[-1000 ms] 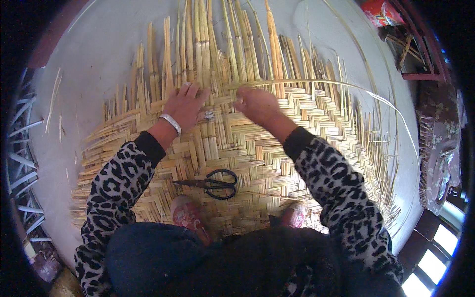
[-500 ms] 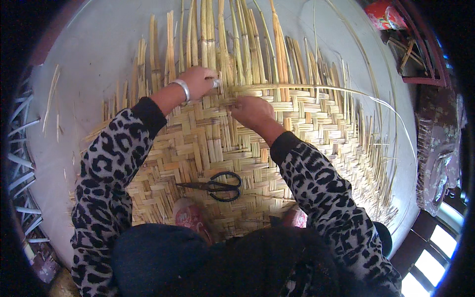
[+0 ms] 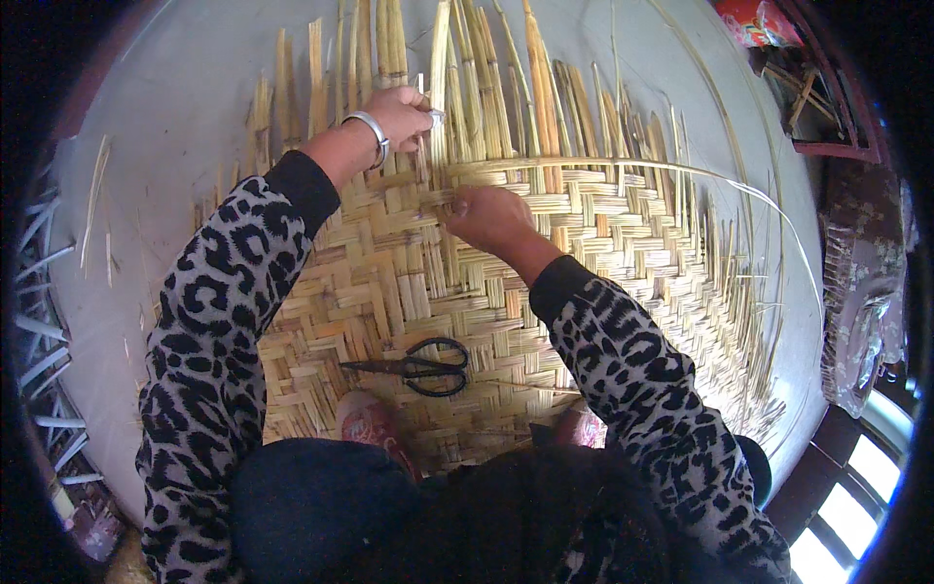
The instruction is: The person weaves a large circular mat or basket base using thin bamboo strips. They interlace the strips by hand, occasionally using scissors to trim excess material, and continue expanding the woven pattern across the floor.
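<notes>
A large woven mat (image 3: 506, 321) of split straw-coloured strips lies beneath me, in a zigzag weave with loose upright ends at its far edge. My left hand (image 3: 401, 119), with a silver bracelet and a ring, is closed on a thin upright strip (image 3: 421, 161) at that edge. To its right and nearer me, my right hand (image 3: 489, 216) is closed at the weave, its fingers around the end of a cross strip. Just beyond it, a long strip (image 3: 623, 163) runs sideways between the uprights and bends off to the right.
Black-handled scissors (image 3: 428, 367) lie on the mat near my shoes (image 3: 370, 425). Grey floor (image 3: 185, 136) surrounds the mat, with loose strips at the left. A metal rack (image 3: 44, 331) stands far left. Dark red furniture (image 3: 846, 146) and a patterned cloth (image 3: 861, 292) are at the right.
My left hand has moved rightward and slightly farther away, among the upright strips. Several uprights near it have shifted. My right hand stays almost in place on the weave.
</notes>
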A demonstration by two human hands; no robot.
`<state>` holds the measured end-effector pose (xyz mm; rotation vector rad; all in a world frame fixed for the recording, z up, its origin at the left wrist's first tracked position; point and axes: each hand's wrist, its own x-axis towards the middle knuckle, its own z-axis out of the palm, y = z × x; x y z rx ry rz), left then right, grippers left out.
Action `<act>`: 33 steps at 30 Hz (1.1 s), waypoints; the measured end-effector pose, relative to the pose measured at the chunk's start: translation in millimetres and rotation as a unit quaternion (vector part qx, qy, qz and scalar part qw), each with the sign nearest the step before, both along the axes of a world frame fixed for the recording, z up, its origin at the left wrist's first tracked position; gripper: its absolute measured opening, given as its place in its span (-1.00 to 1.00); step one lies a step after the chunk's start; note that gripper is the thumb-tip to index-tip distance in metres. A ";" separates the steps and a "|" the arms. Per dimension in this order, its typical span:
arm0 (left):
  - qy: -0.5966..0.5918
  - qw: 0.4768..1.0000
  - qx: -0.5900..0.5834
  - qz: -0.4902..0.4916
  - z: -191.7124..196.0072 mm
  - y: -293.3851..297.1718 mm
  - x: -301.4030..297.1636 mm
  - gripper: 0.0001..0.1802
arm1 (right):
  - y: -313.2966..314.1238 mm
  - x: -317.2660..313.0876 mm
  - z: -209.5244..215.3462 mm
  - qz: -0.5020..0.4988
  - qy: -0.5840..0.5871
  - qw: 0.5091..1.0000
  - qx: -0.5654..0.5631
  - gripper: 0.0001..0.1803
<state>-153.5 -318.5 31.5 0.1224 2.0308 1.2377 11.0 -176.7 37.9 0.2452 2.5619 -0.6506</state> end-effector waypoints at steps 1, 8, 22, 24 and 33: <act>0.002 1.000 -0.004 -0.008 -0.2 2.0 -0.5 -0.66 | 1.0 0.6 -0.5 0.001 0.009 1.000 -0.005 -0.63; 0.041 0.999 -0.004 0.003 -7.5 4.0 -10.2 -0.83 | 9.6 4.9 -3.6 0.024 0.034 0.998 -0.052 -0.67; 0.252 0.963 0.044 0.088 -10.3 -11.7 -7.4 -0.61 | -7.2 1.4 14.0 0.044 -0.002 0.999 0.018 -0.51; 0.172 0.982 0.019 0.080 -1.5 -25.1 -7.0 -0.62 | -13.8 1.4 17.2 0.065 -0.007 0.997 0.042 -0.41; -0.050 0.997 0.058 0.013 -1.6 -32.1 33.7 -0.66 | -20.4 -1.6 15.3 0.041 -0.033 0.996 0.066 -0.51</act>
